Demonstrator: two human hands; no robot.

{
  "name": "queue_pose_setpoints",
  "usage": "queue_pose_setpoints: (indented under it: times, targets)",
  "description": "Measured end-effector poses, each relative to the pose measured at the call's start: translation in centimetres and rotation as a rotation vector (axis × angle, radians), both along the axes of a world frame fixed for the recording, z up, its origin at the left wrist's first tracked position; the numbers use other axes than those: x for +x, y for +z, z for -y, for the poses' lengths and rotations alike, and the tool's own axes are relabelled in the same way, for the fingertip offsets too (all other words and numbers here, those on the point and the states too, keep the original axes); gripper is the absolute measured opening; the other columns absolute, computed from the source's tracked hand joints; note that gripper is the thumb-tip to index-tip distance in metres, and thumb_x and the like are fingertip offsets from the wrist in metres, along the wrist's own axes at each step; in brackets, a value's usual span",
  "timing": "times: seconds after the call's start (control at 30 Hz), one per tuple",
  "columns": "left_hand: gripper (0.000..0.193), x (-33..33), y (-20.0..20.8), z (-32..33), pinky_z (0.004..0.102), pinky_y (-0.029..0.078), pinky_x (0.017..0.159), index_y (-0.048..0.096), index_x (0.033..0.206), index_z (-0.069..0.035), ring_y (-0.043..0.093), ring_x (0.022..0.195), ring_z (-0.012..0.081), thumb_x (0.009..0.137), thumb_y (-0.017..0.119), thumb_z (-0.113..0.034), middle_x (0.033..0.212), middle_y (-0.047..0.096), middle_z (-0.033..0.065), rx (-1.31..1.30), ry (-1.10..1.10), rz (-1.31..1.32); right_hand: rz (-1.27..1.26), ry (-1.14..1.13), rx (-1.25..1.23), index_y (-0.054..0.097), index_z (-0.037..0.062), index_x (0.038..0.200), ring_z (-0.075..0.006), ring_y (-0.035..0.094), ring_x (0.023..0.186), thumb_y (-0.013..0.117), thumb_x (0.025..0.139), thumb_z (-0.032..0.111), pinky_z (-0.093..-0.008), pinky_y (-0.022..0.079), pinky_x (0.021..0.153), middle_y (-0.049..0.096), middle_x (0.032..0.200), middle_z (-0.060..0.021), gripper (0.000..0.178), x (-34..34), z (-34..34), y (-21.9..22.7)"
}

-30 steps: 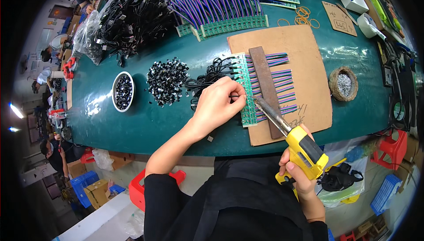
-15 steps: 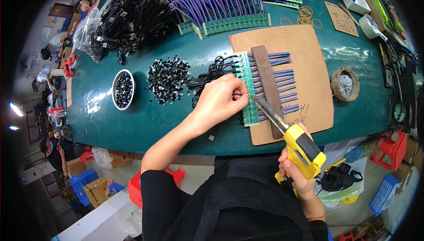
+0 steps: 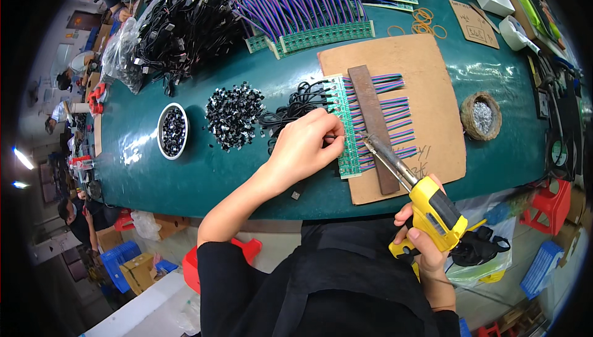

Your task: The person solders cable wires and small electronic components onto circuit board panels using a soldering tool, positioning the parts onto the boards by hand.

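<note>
My left hand (image 3: 302,147) pinches the end of a black cable (image 3: 331,136) at the left edge of a green circuit board panel (image 3: 350,163). In my right hand (image 3: 427,252) is a yellow soldering gun (image 3: 437,208), its metal tip over the panel's right side, a little apart from my left fingers. Striped ribbon wires (image 3: 395,104) run rightward from the panel, and a rusty metal bar (image 3: 374,124) lies across them. Under these is a brown cardboard sheet (image 3: 432,84). More black cables (image 3: 290,115) bunch behind my left hand.
A white bowl (image 3: 162,142) and a loose heap (image 3: 231,115) hold small black parts. Farther back lie a big cable pile (image 3: 185,34) and stacked wired panels (image 3: 327,37). At right stands a woven pot (image 3: 468,128) of metal shavings. Rubber bands (image 3: 423,22) lie behind the cardboard.
The soldering gun has drawn back to the right, its tip moving away from my left fingertips. My left hand stays at the panel, still pinching the cable.
</note>
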State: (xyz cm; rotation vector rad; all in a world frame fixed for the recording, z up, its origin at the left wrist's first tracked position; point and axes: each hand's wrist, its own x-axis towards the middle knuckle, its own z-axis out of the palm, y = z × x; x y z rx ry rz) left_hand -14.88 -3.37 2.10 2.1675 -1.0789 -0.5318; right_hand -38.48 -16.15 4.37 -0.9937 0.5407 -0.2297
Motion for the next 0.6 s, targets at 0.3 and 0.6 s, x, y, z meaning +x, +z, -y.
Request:
queue_pose_setpoints:
  times: [0.3,0.6]
  targets:
    - [0.019,0.9,-2.1,-1.7,0.0264,0.046,0.047,0.064,0.091,-0.007,0.055,0.064,0.0157,0.072,0.066,-0.008,0.072,0.051,0.001,-0.329,-0.339,0.55,-0.029,0.027,-0.013,0.015,-0.0007,0.143,-0.0166,0.058,0.079,0.057,0.076,0.004,-0.0263,0.054,0.059,0.058,0.088,-0.013,0.08,-0.3,-0.3,-0.3]
    - [0.03,1.1,-2.5,-2.0,0.0217,0.041,0.043,0.065,0.092,-0.001,0.049,0.056,0.0104,0.062,0.066,-0.003,0.074,0.057,0.0011,-0.348,-0.491,0.925,-0.047,0.059,-0.019,0.017,0.0005,0.143,-0.0137,0.057,0.07,0.057,0.078,0.0,-0.0249,0.052,0.057,0.057,0.085,-0.0115,0.077,-0.4,-0.6,-0.5]
